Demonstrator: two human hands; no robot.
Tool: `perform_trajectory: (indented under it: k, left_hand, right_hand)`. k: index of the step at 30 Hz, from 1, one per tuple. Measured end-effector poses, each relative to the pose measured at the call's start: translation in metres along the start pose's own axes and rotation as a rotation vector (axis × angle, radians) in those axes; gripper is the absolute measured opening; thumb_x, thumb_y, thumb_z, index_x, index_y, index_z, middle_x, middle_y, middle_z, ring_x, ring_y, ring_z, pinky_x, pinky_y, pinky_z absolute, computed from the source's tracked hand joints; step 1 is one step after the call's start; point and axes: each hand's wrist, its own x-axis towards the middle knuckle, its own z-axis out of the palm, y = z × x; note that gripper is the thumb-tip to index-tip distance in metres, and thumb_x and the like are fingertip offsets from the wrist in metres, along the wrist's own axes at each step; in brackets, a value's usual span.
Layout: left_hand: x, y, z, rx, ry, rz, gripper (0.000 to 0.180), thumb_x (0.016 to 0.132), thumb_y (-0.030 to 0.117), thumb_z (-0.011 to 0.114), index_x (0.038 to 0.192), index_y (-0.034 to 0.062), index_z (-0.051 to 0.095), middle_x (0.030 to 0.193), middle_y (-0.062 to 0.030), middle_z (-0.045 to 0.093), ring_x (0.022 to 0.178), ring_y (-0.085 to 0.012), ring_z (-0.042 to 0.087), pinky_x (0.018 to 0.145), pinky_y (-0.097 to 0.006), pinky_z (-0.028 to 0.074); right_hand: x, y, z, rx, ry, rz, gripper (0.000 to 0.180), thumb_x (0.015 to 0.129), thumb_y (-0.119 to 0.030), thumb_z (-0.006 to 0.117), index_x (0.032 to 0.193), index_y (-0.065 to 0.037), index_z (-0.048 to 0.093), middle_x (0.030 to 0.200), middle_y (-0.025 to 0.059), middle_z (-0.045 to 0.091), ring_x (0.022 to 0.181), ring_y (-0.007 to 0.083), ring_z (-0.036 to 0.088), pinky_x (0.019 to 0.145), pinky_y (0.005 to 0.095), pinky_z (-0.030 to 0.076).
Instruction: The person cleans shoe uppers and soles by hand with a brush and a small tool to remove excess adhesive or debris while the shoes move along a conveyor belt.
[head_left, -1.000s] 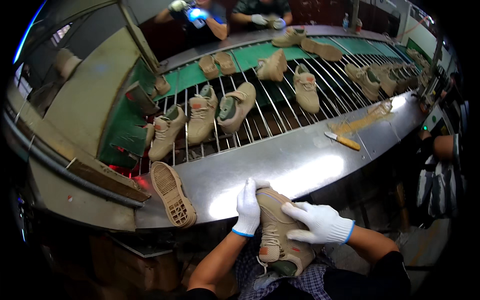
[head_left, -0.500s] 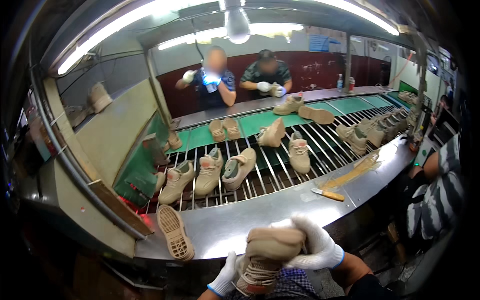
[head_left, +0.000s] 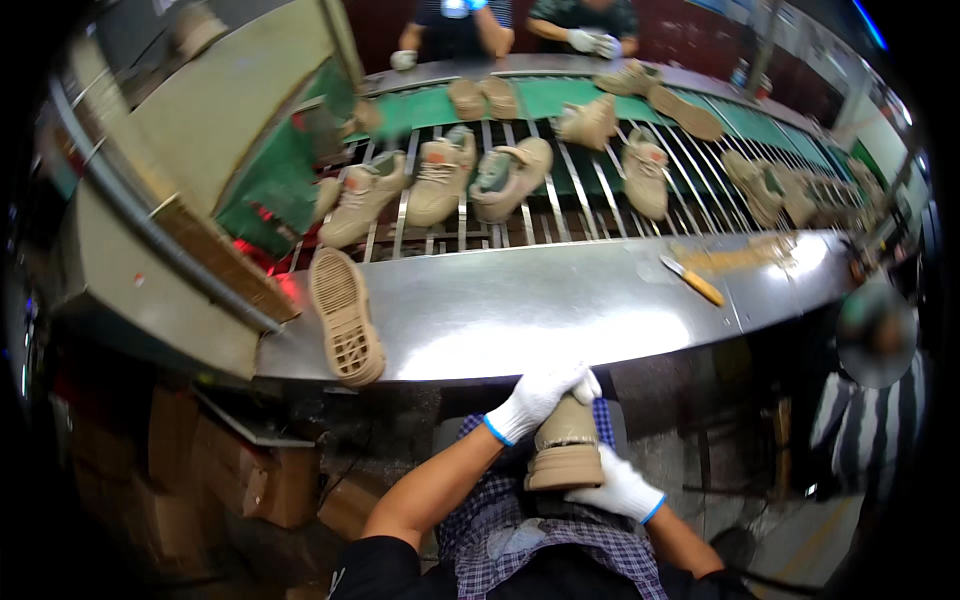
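Both my hands wear white knit gloves with blue cuffs. Between them, over my lap, is a beige shoe (head_left: 565, 437) with a thick tan sole turned toward me. A pale, shiny line runs where upper and sole meet. My left hand (head_left: 540, 400) is closed over the far part of the shoe. Beneath and to the right, my right hand (head_left: 618, 488) grips the shoe by its sole side, some fingers hidden. At the left end of the metal ledge lies a loose tan sole (head_left: 345, 315), tread up. A knife (head_left: 692, 280) with a yellow handle rests farther right.
Beyond the metal ledge (head_left: 480, 300), several beige shoes (head_left: 442, 178) stand on a bar conveyor (head_left: 560, 215). Across it, two people with gloved hands (head_left: 592, 42) work. Another person in striped clothing (head_left: 870, 420) is at right. Cardboard boxes (head_left: 285, 485) stand below left.
My view has tipped downward. The shoe has turned in my hands, so its sole end now faces me, and my left hand has moved to the far part.
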Motion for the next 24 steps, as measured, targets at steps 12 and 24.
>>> perform_trajectory:
  k: [12, 24]
  left_hand:
    - [-0.009, 0.017, -0.003, 0.761, 0.436, 0.188, 0.022, 0.105, 0.018, 0.064, 0.105, -0.0017, 0.075, 0.104, -0.0156, 0.077, 0.093, -0.0236, 0.074, 0.088, -0.036, 0.058]
    - [-0.109, 0.045, 0.034, 0.847, 0.236, 0.277, 0.068, 0.066, 0.029, 0.101, 0.116, 0.0035, 0.062, 0.109, -0.0148, 0.066, 0.095, -0.0321, 0.068, 0.082, -0.041, 0.059]
  right_hand:
    - [0.002, -0.048, -0.027, -0.387, 0.140, -0.770, 0.073, 0.060, -0.037, 0.099, 0.117, -0.009, 0.065, 0.121, 0.0155, 0.064, 0.108, 0.0380, 0.066, 0.099, 0.0520, 0.054]
    - [0.030, -0.071, -0.059, -0.020, 0.248, -0.699, 0.068, 0.069, -0.025, 0.100, 0.119, -0.006, 0.058, 0.112, 0.0125, 0.064, 0.101, 0.0294, 0.063, 0.085, 0.0413, 0.055]
